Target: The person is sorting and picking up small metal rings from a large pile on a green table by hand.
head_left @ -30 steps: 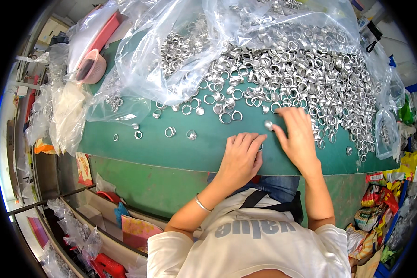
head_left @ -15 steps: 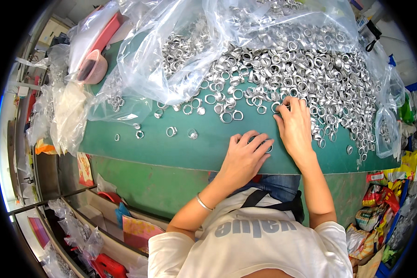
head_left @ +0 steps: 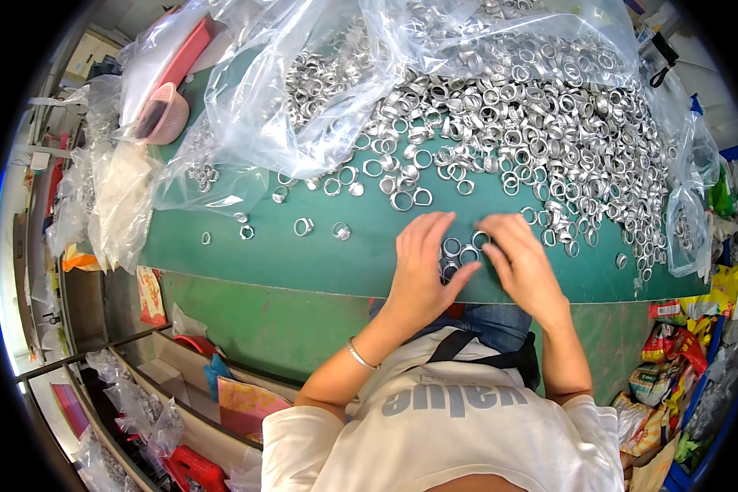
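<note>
I see the ring heap (head_left: 541, 123) on the table (head_left: 320, 266), a plastic sheet (head_left: 258, 115) over its far part, a basket (head_left: 170, 121) off to its left, and, before it, a small ring cluster (head_left: 460, 253) between the left hand (head_left: 418, 271) and right hand (head_left: 526, 266).

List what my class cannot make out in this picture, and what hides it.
Head view: rings by the left hand, some partly covered by it.
Head view: right hand, partly blurred, so whether it grips a ring is unclear.
Head view: lower rings in the pile, buried under upper ones.
Head view: rings under the bag, veiled by creased, glossy film.
</note>
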Available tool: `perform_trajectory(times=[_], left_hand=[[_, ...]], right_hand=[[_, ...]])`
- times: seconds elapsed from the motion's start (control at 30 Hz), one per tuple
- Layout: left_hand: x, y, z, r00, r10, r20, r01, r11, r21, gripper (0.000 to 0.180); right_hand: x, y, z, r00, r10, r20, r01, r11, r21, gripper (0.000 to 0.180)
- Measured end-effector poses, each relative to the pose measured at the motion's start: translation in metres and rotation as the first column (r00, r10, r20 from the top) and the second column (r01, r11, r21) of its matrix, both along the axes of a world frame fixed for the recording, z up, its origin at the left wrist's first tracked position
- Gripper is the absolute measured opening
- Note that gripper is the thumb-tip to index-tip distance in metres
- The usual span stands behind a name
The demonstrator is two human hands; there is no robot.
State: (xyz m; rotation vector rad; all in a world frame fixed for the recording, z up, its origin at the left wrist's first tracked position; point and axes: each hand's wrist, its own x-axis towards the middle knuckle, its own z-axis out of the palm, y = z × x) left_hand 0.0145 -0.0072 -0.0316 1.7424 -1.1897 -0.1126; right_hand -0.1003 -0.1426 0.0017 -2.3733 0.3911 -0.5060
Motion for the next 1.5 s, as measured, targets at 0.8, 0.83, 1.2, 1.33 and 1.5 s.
perform_trajectory(times=[0.8, 0.83, 1.2, 1.33, 1.5], left_hand=[[-0.018, 0.065, -0.045, -0.745, -0.156, -0.649, 0.025, 0.965, -0.261, 0.051], [-0.019, 0.063, -0.045, -0.764, -0.165, -0.624, 0.015, 0.962, -0.272, 0.051], [-0.025, 0.064, -0.069, -0.923, -0.228, -0.310, -0.105, 0.924, -0.368, 0.044], [-0.031, 0.054, -0.063, -0.797, -0.081, -0.599, 0.054, 0.977, -0.205, 0.036], [-0.037, 0.053, -0.070, -0.711, -0.086, -0.698, 0.192, 0.931, -0.310, 0.037]], right_hand=[[0.026, 0.032, -0.016, 0.907, 0.408, -0.109, -0.415, 0.908, -0.059, 0.060], [0.025, 0.034, -0.018, 0.907, 0.410, -0.095, -0.416, 0.908, -0.052, 0.058], [-0.017, 0.061, -0.011, 0.815, 0.569, 0.112, -0.574, 0.762, 0.301, 0.034], [-0.011, 0.032, -0.003, 0.943, 0.240, 0.231, -0.300, 0.912, 0.280, 0.026], [0.016, -0.016, -0.010, 0.943, -0.334, 0.012, 0.319, 0.891, -0.323, 0.042]])
